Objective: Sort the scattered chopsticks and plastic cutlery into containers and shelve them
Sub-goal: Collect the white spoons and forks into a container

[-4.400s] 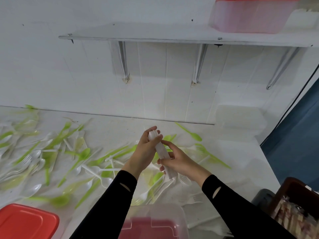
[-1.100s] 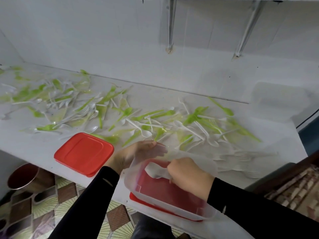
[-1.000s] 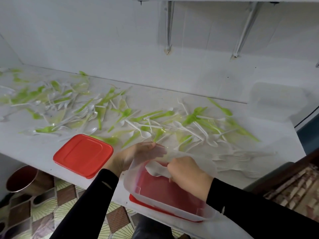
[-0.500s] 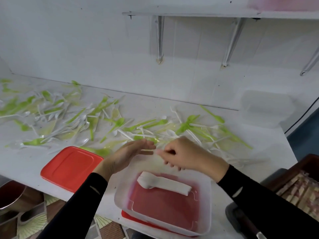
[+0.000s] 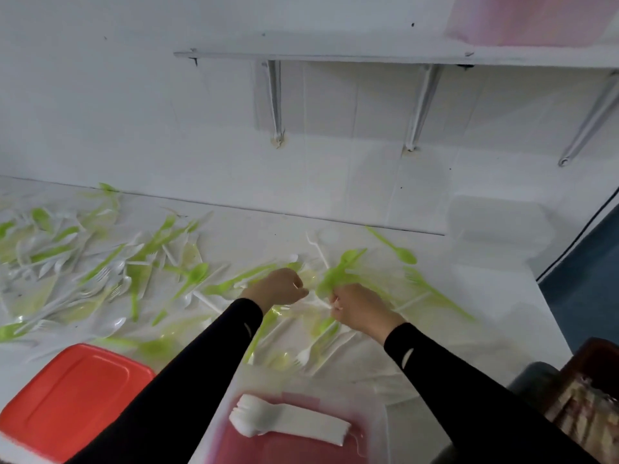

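Green and white plastic cutlery [image 5: 110, 272] lies scattered over the white counter [image 5: 475, 316]. At the near edge a clear container [image 5: 375, 426] sits on a red lid and holds a stack of white spoons [image 5: 288, 421]. Over the pile in the middle, my left hand [image 5: 279, 288] and my right hand [image 5: 360, 308] are down among the pieces, fingers curled. A white utensil [image 5: 316, 306] runs between them, and my right hand pinches its end. What my left fingers hold is blurred.
A loose red lid [image 5: 70, 400] lies at the near left. A clear empty tub [image 5: 499, 226] stands against the wall at the right. Above, a bracketed wall shelf [image 5: 368, 58] carries a pink-tinted container [image 5: 532, 18]. A dark box [image 5: 589, 390] sits at the lower right.
The stack of white spoons was set into the clear container and released. Both hands then left it and moved forward to the cutlery pile; the view tilted up.
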The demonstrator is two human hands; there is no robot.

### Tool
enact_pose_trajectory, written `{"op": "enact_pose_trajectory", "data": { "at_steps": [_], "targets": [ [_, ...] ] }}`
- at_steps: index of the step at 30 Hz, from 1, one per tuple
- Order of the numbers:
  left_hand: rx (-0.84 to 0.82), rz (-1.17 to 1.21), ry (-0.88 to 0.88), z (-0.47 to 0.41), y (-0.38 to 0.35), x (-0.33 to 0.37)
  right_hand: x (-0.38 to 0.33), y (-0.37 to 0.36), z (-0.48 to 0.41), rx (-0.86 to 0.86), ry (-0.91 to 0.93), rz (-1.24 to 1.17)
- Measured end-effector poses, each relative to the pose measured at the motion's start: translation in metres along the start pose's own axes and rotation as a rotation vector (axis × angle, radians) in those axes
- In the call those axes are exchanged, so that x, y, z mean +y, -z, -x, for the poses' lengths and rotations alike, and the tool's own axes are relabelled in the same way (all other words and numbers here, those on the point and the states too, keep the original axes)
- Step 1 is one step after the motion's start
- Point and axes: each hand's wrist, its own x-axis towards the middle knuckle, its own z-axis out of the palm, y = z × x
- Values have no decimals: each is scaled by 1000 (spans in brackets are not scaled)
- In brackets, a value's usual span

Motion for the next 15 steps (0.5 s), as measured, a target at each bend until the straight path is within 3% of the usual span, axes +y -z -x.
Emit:
{"op": "enact_pose_trajectory", "data": {
  "at_steps": [5,8,11,15],
  "targets": [
    [130,-33,-16,-18,-20,0,-3,-7,-7,-44,5,35],
    [244,11,-52,-20,-16,-6,5,10,-10,-42,-8,-76],
    [336,48,-50,-18,-12,-13,23,38,-9,72,-33,-193],
    [266,25,-81,-17,-15,-12,54,56,-11,238,-145,-341]
  ]
}}
